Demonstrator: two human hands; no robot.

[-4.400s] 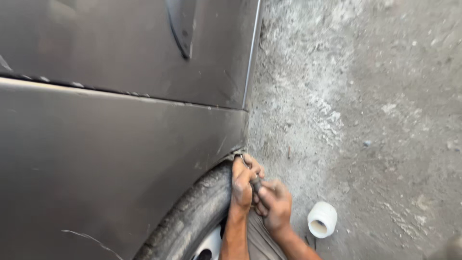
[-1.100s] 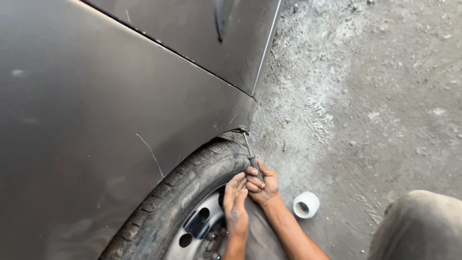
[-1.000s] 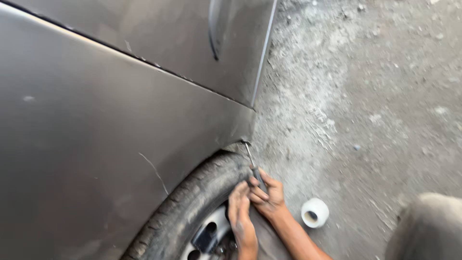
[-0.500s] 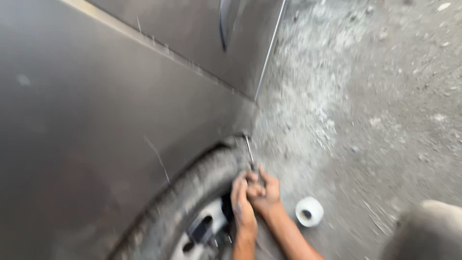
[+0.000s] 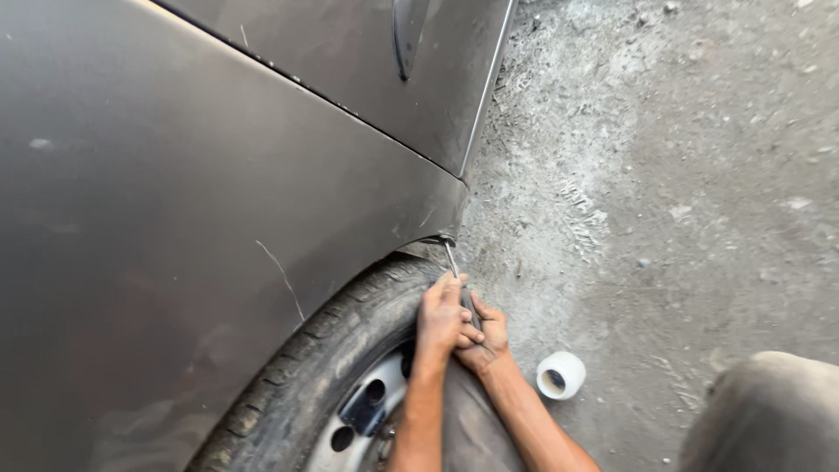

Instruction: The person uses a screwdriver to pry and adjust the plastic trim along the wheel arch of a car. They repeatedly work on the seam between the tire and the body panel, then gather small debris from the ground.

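Both hands grip a screwdriver (image 5: 452, 260) by its dark handle; its metal shaft points up into the lower edge of the grey car fender (image 5: 262, 227) at the wheel arch. My left hand (image 5: 441, 316) wraps the handle from the left, over the tyre (image 5: 323, 350). My right hand (image 5: 486, 336) closes on the handle from the right, pressed against the left hand.
A white tape roll (image 5: 560, 375) lies on the dusty concrete ground (image 5: 664, 192) just right of my right forearm. My knee in grey cloth (image 5: 769, 411) fills the bottom right corner. The silver wheel rim (image 5: 363, 415) shows below the tyre.
The view has shifted a little and sharpened after blur. Both hands stay on the screwdriver at the wheel arch edge; the tape roll has not moved.
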